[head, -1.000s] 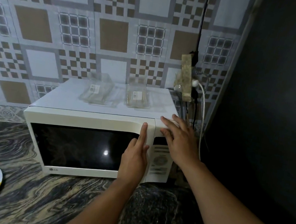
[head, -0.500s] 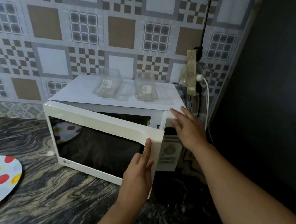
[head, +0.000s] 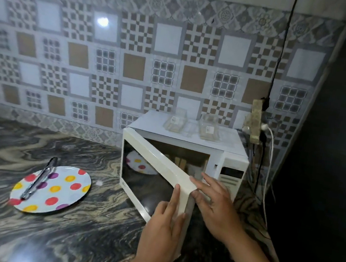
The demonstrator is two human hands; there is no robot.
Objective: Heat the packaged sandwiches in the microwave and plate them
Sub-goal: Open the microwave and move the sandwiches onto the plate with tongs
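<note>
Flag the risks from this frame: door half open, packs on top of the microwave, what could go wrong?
1. Both sandwich packs sit loose on the microwave; jolting the door could slide them.
2. The left hand and right hand both rest flat-fingered on the door's free edge, so grip looks weak.
3. The swinging door may sweep toward the plate carrying the tongs.
</note>
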